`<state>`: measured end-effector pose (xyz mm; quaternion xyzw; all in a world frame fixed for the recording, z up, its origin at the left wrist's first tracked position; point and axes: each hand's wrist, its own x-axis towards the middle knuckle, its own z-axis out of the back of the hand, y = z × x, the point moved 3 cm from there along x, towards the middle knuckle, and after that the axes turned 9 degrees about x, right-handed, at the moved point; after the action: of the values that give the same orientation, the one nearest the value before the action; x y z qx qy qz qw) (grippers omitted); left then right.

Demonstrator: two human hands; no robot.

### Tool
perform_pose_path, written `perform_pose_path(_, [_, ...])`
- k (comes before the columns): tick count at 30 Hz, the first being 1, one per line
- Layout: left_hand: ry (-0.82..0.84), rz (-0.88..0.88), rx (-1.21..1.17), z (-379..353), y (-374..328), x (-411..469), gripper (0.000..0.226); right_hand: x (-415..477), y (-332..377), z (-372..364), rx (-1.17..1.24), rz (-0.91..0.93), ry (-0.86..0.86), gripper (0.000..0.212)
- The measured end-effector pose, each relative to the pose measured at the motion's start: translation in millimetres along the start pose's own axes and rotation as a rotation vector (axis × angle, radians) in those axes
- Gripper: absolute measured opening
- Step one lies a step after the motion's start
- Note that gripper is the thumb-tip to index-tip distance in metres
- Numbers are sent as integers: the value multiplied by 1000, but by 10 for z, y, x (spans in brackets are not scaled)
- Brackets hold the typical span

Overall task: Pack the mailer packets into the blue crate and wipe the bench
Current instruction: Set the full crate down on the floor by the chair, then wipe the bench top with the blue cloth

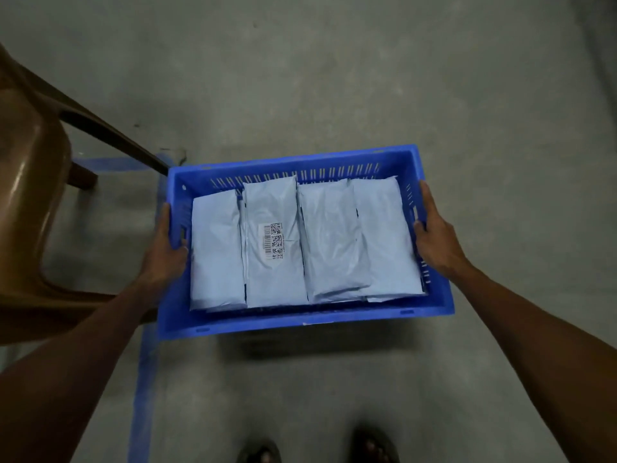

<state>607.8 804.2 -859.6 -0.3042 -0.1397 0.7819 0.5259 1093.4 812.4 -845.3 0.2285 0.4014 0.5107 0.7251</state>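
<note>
A blue crate (300, 317) with slotted walls hangs above a grey concrete floor, its shadow on the floor just below its near edge. Several pale grey mailer packets (334, 242) lie side by side inside it; one packet (273, 242) carries a barcode label. My left hand (163, 252) grips the crate's left wall, thumb hooked over the rim. My right hand (434, 235) grips the right wall in the same way. No bench or cloth is in view.
A brown plastic chair (30, 202) stands close on the left, one leg (110, 135) reaching to the crate's far left corner. Blue tape lines (143, 379) mark the floor. My feet (317, 449) show at the bottom edge.
</note>
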Motion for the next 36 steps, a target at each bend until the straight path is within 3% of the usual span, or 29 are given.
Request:
perform_pose_path(4, [80, 76, -40, -233, 270, 223, 100, 75, -298, -269, 2, -19, 2, 79])
perform_pose_path(7, [115, 39, -42, -224, 271, 195, 103, 77, -357, -341, -33, -53, 44, 90])
perform_pose_path(10, [162, 1, 20, -48, 132, 49, 93, -30, -87, -218, -283, -167, 111, 92])
perform_pose_path(14, [183, 59, -39, 443, -431, -590, 70, -436, 822, -97, -268, -100, 79, 69])
perform_pose_path(18, [234, 7, 0, 1285, -943, -1162, 53, -918, 2152, -230, -178, 100, 318, 54])
perform_pose_path(22, [92, 44, 39, 2325, -1190, -1662, 44, -1369, 3566, -527, -188, 325, 497, 46])
perform_pose_path(29, [-30, 193, 52, 3607, -423, -1771, 50, -1833, 5192, -1496, -273, 500, 717, 48])
perform_pose_path(36, [-41, 195, 93, 3932, 605, -729, 48, -1352, 5623, -2784, -409, 526, 792, 46])
